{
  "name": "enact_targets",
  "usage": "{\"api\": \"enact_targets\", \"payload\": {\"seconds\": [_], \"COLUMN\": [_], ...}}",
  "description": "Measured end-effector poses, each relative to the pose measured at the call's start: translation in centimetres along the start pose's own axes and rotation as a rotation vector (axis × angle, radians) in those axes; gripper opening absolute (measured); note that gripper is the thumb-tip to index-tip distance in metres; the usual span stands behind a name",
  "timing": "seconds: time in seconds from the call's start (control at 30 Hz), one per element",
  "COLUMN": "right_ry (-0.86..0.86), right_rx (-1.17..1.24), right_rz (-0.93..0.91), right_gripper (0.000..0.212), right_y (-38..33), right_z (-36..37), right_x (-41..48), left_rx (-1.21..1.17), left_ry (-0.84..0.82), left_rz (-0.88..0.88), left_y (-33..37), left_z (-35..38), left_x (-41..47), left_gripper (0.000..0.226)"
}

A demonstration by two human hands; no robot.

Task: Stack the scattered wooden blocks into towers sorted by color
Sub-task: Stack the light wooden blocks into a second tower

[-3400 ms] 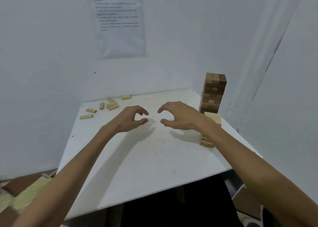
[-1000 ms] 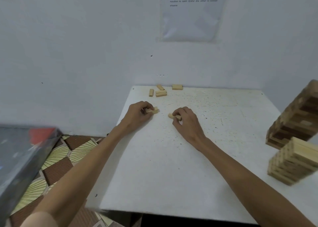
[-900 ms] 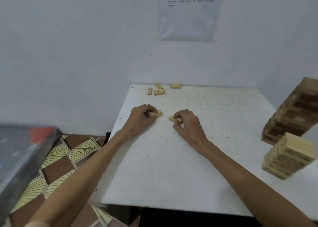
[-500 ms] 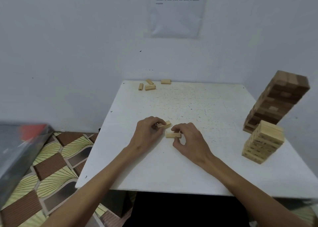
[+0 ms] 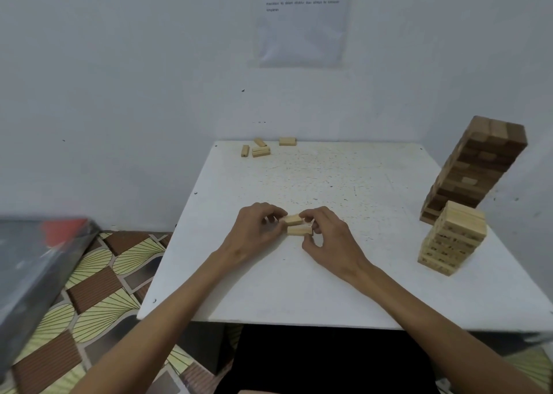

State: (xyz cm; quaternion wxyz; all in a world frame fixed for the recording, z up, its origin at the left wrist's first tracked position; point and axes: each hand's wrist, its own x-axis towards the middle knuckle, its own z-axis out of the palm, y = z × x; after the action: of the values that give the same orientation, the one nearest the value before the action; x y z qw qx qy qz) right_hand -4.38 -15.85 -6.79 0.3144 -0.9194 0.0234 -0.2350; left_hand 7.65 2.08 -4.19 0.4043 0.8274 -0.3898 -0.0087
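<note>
Left hand [image 5: 254,233] pinches far pale block [image 5: 291,219]; right hand [image 5: 330,239] pinches near pale block [image 5: 299,230]. Blocks touching side by side, well left of pale tower [image 5: 452,241] on tabletop [image 5: 329,289]. Dark tower [image 5: 478,166] just behind pale tower.

location type: plain indoor room corner set up as a tabletop task station; home or office cannot be told. indicators: bare pale walls [image 5: 119,94]; printed text sheet [image 5: 302,28] fixed to the back wall; small white table [image 5: 329,292] set against it; brown-and-yellow patterned floor covering [image 5: 98,298]; dark block tower [image 5: 475,169] and light block tower [image 5: 452,241] standing on the table.
</note>
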Motion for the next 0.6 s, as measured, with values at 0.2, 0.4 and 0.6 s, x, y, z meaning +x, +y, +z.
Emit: {"api": "enact_targets", "payload": {"seconds": [0.2,0.4,0.6], "right_ry": [-0.011,-0.016,-0.055], "right_rx": [0.03,0.064,0.07], "right_rz": [0.034,0.062,0.077], "right_gripper": [0.043,0.045,0.046], "right_y": [0.0,0.2,0.2], "right_z": [0.0,-0.1,0.1], "right_x": [0.0,0.6,1.9], "left_rx": [-0.098,-0.005,0.093], "left_ry": [0.094,0.086,-0.057], "left_rz": [-0.055,-0.061,0.002], "left_y": [-0.4,-1.3,-1.2], "left_z": [-0.4,0.0,0.2], "left_x": [0.6,0.7,0.8], "left_gripper": [0.013,0.003,0.046]}}
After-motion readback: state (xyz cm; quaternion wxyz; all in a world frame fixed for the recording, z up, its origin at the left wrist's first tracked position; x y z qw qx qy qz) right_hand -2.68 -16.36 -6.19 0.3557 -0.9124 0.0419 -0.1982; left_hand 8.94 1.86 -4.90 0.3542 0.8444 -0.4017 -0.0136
